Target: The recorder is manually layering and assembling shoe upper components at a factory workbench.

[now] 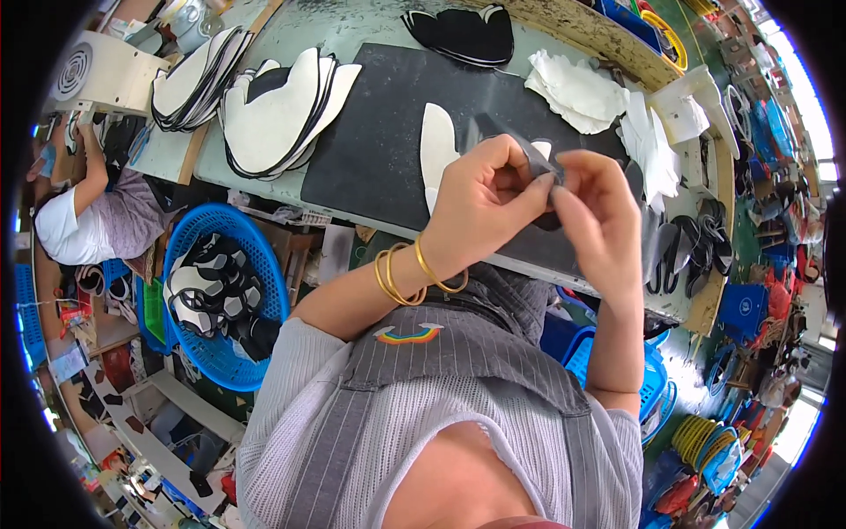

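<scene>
Workbench (pixel 322 28) with black mat (pixel 370 132) near blue basket (pixel 216 368), left hand (pixel 483 203) and right hand (pixel 601 210) pinching dark piece (pixel 538 161)

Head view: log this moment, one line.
left hand: pinching dark piece | right hand: pinching same piece | on black mat: white piece

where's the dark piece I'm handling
In the head view, the dark piece is right of centre, between your left hand and right hand, over the black mat.
</scene>
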A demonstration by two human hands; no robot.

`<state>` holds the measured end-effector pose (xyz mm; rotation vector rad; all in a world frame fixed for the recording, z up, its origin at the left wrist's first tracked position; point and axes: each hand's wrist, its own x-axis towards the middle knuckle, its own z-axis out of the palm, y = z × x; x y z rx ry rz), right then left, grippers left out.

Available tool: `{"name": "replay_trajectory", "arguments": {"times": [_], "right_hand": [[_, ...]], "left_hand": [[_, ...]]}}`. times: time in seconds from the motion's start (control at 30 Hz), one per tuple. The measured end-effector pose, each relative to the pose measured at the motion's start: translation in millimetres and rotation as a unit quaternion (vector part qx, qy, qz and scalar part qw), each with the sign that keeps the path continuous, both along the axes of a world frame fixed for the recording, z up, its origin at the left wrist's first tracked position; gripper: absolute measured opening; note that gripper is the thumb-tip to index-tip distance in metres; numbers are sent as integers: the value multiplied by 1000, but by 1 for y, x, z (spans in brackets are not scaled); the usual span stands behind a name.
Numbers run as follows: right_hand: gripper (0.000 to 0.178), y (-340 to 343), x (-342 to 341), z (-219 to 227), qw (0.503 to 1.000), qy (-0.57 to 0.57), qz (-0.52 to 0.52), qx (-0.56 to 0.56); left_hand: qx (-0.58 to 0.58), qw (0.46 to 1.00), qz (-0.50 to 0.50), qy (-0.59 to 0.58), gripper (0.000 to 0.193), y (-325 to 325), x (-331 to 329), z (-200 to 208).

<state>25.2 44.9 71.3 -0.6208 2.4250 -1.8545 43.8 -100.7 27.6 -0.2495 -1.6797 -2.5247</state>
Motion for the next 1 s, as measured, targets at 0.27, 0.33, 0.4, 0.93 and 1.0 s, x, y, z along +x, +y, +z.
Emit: {"name": "replay_trajectory", "arguments": {"times": [0.27,0.33,0.4,0.93,1.0], "right_hand": [[9,3,-5,17,928,261,-56,258],[6,8,-5,25,917,266,-121,270],[5,13,0,18,942,201,-146,224],[4,20,-4,16,982,98,-120,111],[7,37,-6,10,990,28,-106,86]], "left_hand": [[2,997,71,25,15,14,-1,1],[49,998,22,-36,14,11,-1,4],[54,997,14,-45,13,9,-1,4],[-37,999,-10,-20,24,-1,6,8],[-132,991,-2,7,22,4,10,6]]}}
